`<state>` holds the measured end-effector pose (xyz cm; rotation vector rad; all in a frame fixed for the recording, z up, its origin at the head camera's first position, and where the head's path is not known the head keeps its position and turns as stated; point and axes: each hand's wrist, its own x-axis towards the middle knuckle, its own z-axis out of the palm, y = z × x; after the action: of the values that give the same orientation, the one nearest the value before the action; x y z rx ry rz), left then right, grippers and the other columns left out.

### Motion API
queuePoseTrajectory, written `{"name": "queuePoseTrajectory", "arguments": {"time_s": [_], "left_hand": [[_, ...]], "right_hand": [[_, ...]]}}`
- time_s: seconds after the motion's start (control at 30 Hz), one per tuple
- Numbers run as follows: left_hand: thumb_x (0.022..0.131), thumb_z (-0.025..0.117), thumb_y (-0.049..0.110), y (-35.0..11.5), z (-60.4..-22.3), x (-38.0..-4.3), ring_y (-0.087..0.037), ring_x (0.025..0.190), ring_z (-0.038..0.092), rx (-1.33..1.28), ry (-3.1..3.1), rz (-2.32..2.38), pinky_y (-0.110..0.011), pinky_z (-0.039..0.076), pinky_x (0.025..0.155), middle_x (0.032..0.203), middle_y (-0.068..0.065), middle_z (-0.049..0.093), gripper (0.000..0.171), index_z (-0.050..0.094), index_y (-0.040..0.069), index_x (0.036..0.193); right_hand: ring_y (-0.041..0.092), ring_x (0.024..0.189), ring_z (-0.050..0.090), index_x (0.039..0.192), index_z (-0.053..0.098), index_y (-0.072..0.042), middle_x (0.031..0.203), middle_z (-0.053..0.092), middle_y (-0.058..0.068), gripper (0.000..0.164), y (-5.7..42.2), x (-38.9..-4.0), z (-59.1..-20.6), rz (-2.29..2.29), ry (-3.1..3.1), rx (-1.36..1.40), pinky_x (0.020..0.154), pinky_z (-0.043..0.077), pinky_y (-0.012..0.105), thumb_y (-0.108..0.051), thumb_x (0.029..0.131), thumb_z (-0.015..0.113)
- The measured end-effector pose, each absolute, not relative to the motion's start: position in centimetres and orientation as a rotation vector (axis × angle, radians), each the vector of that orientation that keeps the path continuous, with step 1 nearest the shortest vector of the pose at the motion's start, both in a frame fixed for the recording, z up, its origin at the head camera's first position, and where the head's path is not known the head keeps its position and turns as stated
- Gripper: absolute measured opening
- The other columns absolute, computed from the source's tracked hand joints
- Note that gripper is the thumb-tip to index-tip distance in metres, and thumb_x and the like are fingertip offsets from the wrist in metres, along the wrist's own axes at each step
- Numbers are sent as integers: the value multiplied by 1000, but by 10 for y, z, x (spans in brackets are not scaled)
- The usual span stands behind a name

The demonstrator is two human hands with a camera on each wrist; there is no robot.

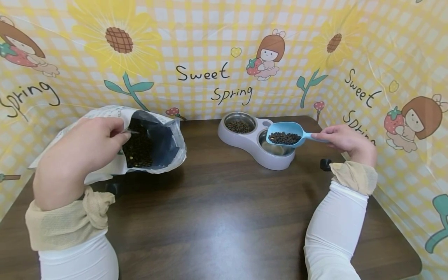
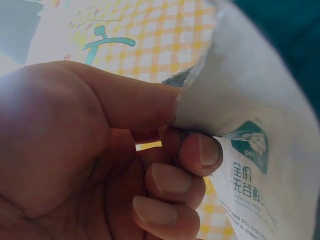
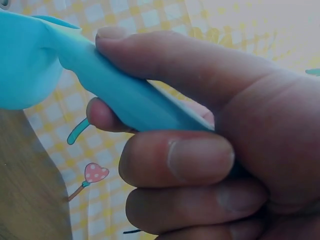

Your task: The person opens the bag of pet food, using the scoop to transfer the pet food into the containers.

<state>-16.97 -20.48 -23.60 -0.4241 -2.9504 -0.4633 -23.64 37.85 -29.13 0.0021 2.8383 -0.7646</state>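
My left hand [image 1: 82, 149] pinches the rim of a white pet food bag [image 1: 176, 146] between thumb and fingers. The bag lies on its side with its mouth facing right, and dark kibble [image 1: 138, 149] shows inside. In the left wrist view the printed bag [image 2: 270, 175] hangs from the pinched edge. My right hand [image 1: 346, 142] grips the handle of a light blue scoop [image 1: 297, 130], fingers curled round it in the right wrist view. The scoop, level and loaded with kibble [image 1: 284, 138], overlaps the nearer steel bowl [image 1: 276, 149] of a double pet feeder [image 1: 245, 142]. The farther bowl [image 1: 239, 122] contains kibble.
The brown wooden table [image 1: 217, 210] runs to a patterned yellow cloth [image 1: 196, 50] that stands behind and at both sides. A small black object [image 1: 325, 165] sits by the right wrist, and another dark one [image 1: 112, 188] is under the bag.
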Motion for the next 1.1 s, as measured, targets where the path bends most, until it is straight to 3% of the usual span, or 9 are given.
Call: {"name": "queuePoseTrajectory", "arguments": {"time_s": [0.17,0.7,1.1], "left_hand": [[98,54,13,-205,-237,-170,-22,59,40,-447,-2950,-456,-35,30,58,59,-5,35,33,41,8,68],[98,54,13,-205,-237,-170,-21,56,39,-475,-2966,-454,-34,29,56,59,-5,35,33,41,8,68],[97,55,12,-205,-238,-171,-21,56,39,-484,-2949,-458,-34,30,56,58,-5,34,34,41,8,67]], "right_hand": [[15,48,33,82,67,-7,53,33,-8,51,368,-238,-285,-657,2894,-49,46,32,29,-56,92,60],[18,57,36,69,62,-10,54,36,-5,48,347,-239,-275,-540,2936,-68,52,31,31,-53,91,62],[19,62,37,76,68,-8,58,36,-3,45,342,-236,-271,-506,2940,-49,55,32,32,-50,90,65]]}}
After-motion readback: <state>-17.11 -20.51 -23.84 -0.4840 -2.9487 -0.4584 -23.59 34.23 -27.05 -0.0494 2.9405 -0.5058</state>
